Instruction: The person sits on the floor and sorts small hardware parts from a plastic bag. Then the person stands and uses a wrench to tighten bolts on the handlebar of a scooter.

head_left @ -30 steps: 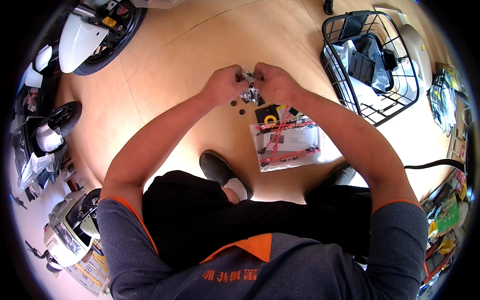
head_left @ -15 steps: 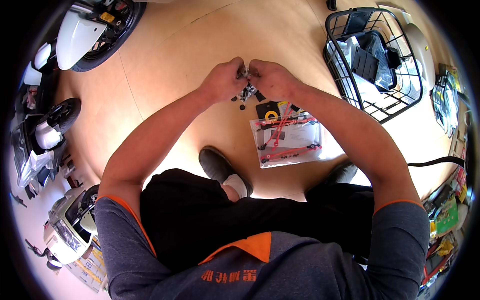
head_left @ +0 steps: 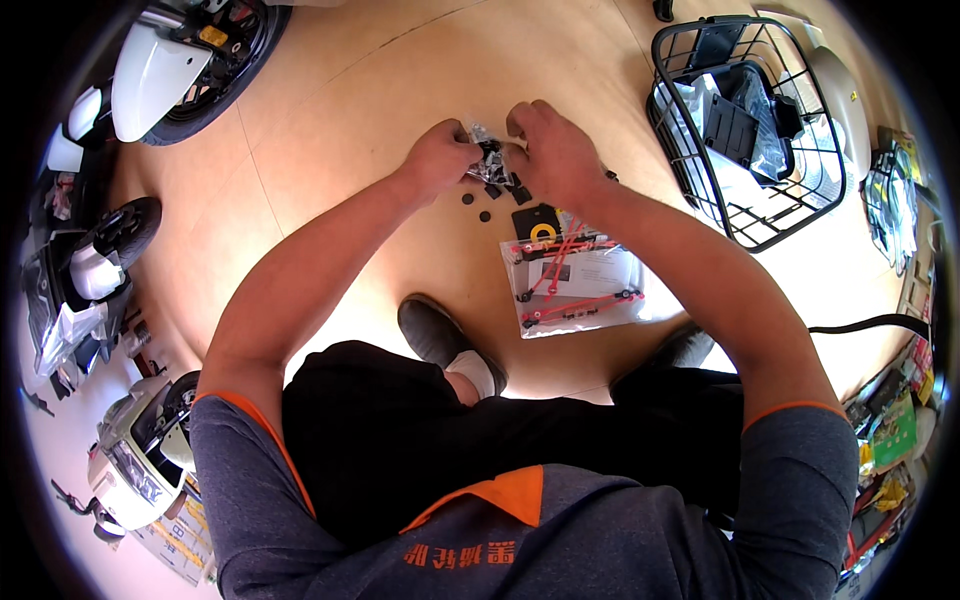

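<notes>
Across the tan floor (head_left: 330,150), largest first: white scooter (head_left: 160,85) at upper left, dark scooter (head_left: 75,290) below it, pale scooter (head_left: 130,485) at lower left, all partly cut off by the dark rim of the view. Person's grey shirt (head_left: 620,540) fills the lower edge. Black wire basket (head_left: 714,45), upper right, holds a black plastic part (head_left: 735,133) amid clear wrapping. Black hose (head_left: 870,323) at far right, well apart from the hands.

Flat clear bag (head_left: 600,325) lies near the feet: red rods (head_left: 580,303) and a printed sheet (head_left: 605,270) show through. Right forearm (head_left: 690,260) hides its upper right corner.

Left hand (head_left: 443,155): thumb and forefinger pinch the side of a small clear bag (head_left: 490,165) full of dark bits, above the floor between both hands. Right hand (head_left: 555,155): forefinger raised, gap between it and the thumb; cannot tell whether the thumb touches that bag. Beyond the flat bag's top edge, a yellow ring (head_left: 541,233). Two black discs (head_left: 485,216) on the floor just nearer the body.

Writing: orange characters (head_left: 460,553) across the shirt; sheet print too small to read.
</notes>
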`<state>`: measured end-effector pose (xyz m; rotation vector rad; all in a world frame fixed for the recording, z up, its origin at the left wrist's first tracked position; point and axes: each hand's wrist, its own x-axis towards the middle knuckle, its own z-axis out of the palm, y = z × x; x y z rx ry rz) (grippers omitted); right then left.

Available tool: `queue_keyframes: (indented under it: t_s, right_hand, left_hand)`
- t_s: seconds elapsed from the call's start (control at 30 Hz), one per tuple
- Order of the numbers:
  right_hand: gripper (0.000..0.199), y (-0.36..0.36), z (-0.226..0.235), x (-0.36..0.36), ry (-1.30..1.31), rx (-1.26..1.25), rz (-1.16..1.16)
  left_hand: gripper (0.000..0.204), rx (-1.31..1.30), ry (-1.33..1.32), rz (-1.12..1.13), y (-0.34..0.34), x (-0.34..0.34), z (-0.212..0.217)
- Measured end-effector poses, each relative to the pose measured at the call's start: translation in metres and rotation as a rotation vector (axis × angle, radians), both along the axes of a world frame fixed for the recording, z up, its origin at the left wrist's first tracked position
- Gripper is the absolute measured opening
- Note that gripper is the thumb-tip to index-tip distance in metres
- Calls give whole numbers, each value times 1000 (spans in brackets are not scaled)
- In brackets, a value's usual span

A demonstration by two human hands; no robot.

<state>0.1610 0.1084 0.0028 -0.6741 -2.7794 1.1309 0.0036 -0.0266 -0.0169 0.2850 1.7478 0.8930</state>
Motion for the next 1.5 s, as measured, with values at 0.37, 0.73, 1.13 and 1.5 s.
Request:
queue_keyframes:
  t_s: [0.37,0.73,1.13,1.5]
  right_hand:
    - [24,-9,-36,8,34,-36,166]
    - [20,-5,-35,19,71,145,328]
    - [34,-13,-48,27,153,262,344]
    - [29,-5,-51,18,-17,19,245]
  left_hand:
    - [14,72,-77,89,0,10,-11]
    - [14,-14,-95,125,4,20,-5]
    - [15,25,-104,226,-1,20,-24]
    - [13,61,-198,279,5,17,-16]
